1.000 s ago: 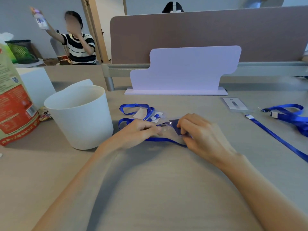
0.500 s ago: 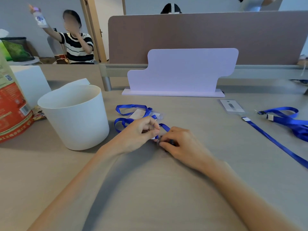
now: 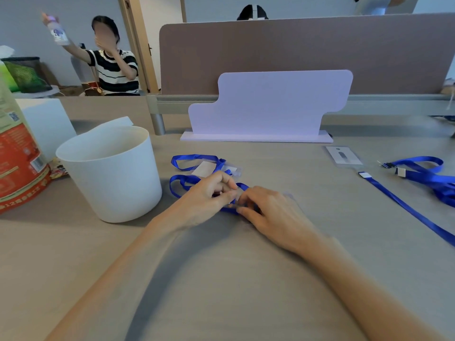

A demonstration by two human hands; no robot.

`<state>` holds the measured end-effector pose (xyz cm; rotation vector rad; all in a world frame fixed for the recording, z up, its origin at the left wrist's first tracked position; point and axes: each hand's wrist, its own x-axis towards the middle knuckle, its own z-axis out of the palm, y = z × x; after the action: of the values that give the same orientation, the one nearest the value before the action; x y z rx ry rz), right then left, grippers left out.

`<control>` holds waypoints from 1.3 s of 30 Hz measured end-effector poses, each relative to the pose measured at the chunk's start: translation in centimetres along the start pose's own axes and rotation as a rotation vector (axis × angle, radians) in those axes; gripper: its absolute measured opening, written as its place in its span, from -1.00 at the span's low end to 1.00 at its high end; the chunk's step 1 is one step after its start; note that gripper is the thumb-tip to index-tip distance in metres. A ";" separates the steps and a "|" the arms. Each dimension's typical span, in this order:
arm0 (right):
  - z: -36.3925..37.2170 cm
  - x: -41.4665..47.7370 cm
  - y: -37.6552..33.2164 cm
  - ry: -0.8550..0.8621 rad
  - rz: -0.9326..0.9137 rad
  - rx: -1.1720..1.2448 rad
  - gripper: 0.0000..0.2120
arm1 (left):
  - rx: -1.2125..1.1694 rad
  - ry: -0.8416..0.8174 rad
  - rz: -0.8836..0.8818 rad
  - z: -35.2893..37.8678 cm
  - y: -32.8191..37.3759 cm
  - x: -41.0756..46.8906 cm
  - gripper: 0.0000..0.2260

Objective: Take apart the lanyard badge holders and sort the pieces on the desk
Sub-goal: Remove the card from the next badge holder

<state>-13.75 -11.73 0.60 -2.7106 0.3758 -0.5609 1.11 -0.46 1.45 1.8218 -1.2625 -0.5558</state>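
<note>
Blue ribbon lanyard (image 3: 187, 178) lies looped on the grey desk (image 3: 221, 279) beside a white round plastic tub (image 3: 110, 173), with both hands meeting over its near loop. The left hand (image 3: 209, 193) pinches the ribbon with curled fingers, and the right hand (image 3: 273, 212) curls onto the same strap; the piece between them is hidden. A clear plastic badge holder (image 3: 343, 156) lies well apart, to the right.

Both forearms bare to frame edge; left hand (image 3: 209, 193), right hand (image 3: 273, 212) bare
</note>
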 end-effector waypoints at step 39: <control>0.1 -0.4 1.6 0.267 -0.084 0.009 -0.87 | -0.179 -0.073 -0.124 0.1 0.6 -0.2 -0.86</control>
<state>-14.36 -13.04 -0.20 -2.6572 0.3252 -0.9509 0.65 -0.41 1.88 1.7504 -1.1142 -0.7852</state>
